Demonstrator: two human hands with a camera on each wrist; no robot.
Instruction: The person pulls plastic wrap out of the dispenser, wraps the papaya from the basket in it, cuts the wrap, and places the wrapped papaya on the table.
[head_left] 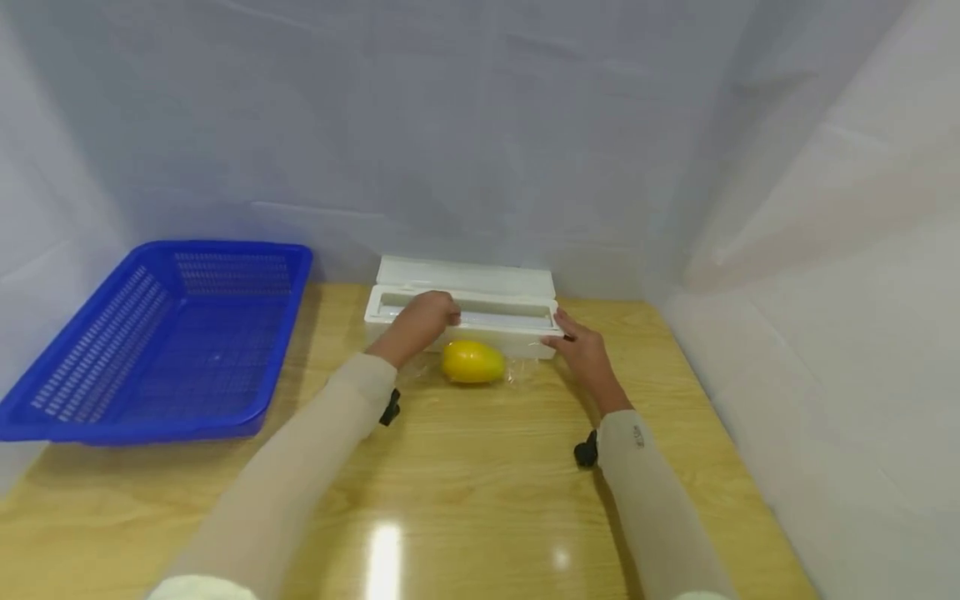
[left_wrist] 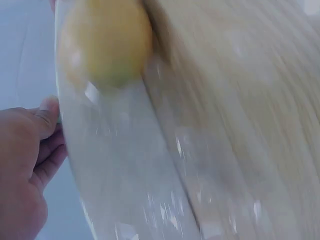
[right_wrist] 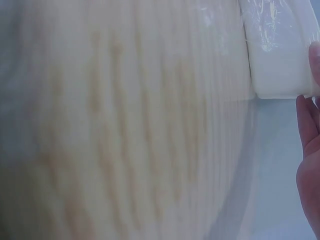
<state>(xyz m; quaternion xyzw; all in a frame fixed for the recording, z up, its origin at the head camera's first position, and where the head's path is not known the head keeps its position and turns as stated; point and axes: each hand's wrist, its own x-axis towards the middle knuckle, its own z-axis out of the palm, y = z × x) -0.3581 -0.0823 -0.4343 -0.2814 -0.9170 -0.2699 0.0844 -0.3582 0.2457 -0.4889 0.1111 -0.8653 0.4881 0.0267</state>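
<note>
A long white cling film box (head_left: 517,343) sits at the back of the table, its lid (head_left: 465,273) raised behind it. Clear film (head_left: 522,372) spreads from the box's front, around a yellow mango (head_left: 472,362) with a greenish end. My left hand (head_left: 422,323) is over the box's middle. In the left wrist view its thumb and fingers pinch at the front rim, where a greenish sliver shows; I cannot tell whether it is a slide cutter. My right hand (head_left: 588,354) grips the box's right end, thumb in front and fingers at the side.
A large blue plastic basket (head_left: 217,358) stands on the left of the wooden table (head_left: 480,483). White sheeting (head_left: 465,150) hangs close behind the box and along both sides.
</note>
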